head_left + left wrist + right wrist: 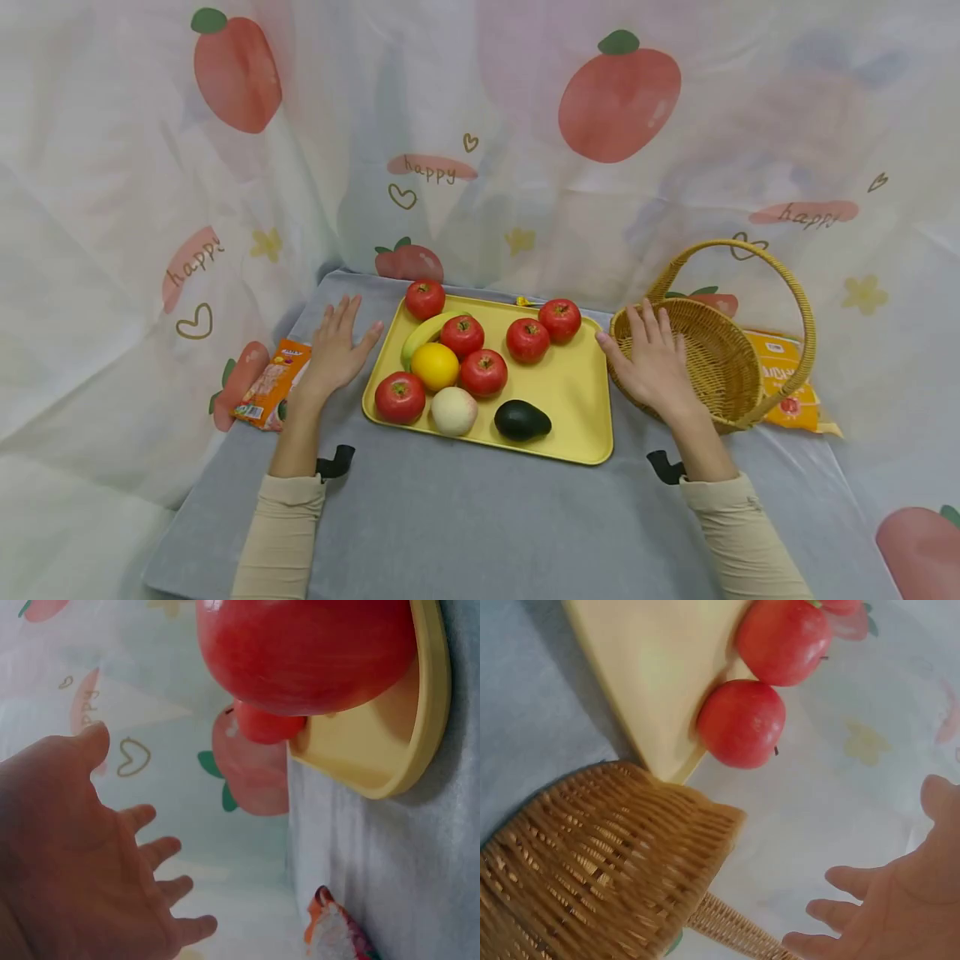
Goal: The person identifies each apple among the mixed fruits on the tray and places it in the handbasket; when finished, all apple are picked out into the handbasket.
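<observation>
A yellow tray (pixel 570 417) lies on the table, bearing several red apples (pixel 483 372), a banana (pixel 420 336), a yellow round fruit (pixel 435 367), a pale round fruit (pixel 453 412) and a dark avocado (pixel 522 420). Left of the tray, my left hand (pixel 336 350) has its fingers straight and spread, holding nothing. My right hand (pixel 652 358) is likewise spread and holds nothing, between the tray and a wicker basket (pixel 720 358), overlapping the basket's near left side in the head view. In the right wrist view, the basket (pixel 607 855) stands close beside the tray's corner.
An orange snack packet (pixel 277 383) lies at the table's left edge, partly behind the left hand. Another orange packet (pixel 783 375) is behind the basket, whose tall handle (pixel 806 317) arches up. A printed curtain (pixel 510 100) hangs behind the grey tablecloth (pixel 480 525).
</observation>
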The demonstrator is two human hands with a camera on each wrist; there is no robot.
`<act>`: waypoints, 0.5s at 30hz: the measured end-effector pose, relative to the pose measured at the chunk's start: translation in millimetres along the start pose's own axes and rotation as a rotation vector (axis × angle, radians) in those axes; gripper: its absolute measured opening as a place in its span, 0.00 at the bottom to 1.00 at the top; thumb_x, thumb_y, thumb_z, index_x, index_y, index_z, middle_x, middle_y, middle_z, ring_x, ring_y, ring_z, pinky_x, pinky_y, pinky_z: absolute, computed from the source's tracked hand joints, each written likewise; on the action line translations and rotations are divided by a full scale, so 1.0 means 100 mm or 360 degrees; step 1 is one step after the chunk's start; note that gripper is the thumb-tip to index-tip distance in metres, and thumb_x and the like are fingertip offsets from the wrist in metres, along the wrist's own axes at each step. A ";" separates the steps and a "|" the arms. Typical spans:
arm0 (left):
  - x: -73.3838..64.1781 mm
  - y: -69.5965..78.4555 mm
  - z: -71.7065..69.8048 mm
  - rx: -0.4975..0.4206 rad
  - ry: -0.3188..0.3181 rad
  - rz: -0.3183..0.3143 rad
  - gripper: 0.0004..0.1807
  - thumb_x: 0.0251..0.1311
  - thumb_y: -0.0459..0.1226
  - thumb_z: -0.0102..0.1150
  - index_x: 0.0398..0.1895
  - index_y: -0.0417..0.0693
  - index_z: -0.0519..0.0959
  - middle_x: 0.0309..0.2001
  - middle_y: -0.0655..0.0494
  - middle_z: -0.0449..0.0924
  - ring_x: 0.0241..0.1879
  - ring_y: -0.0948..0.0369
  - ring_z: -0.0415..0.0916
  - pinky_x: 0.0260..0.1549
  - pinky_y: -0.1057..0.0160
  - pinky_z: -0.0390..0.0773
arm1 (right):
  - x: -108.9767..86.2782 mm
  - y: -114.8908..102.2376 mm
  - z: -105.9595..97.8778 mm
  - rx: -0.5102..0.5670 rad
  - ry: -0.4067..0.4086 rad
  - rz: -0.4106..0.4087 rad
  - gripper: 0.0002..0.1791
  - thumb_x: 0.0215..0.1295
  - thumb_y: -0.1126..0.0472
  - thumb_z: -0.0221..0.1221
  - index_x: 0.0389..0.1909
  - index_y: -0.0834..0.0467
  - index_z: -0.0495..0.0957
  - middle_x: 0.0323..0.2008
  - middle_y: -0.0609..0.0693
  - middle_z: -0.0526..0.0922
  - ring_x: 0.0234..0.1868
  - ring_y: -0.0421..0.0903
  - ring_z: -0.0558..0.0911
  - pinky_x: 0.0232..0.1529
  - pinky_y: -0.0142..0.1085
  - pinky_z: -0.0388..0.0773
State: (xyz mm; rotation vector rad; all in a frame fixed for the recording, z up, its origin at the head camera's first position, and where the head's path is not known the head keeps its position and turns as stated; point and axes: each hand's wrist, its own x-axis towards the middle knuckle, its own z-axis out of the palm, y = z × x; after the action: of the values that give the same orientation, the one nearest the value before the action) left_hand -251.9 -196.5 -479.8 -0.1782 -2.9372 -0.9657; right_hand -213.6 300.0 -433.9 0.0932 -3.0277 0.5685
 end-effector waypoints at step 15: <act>0.00 -0.14 0.09 -0.0491 0.0006 0.0053 0.42 0.80 0.59 0.40 0.86 0.49 0.44 0.83 0.39 0.43 0.82 0.40 0.39 0.77 0.35 0.43 | 0.09 -0.21 0.06 0.0227 0.0009 -0.0044 0.52 0.77 0.28 0.37 0.84 0.63 0.41 0.83 0.66 0.35 0.83 0.65 0.33 0.76 0.69 0.37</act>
State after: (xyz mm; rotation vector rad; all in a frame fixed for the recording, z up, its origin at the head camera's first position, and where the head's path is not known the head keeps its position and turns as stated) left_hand -254.0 -202.7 -495.1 -0.2335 -2.7539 -1.4066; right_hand -221.9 277.6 -431.3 0.1399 -2.9719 0.7801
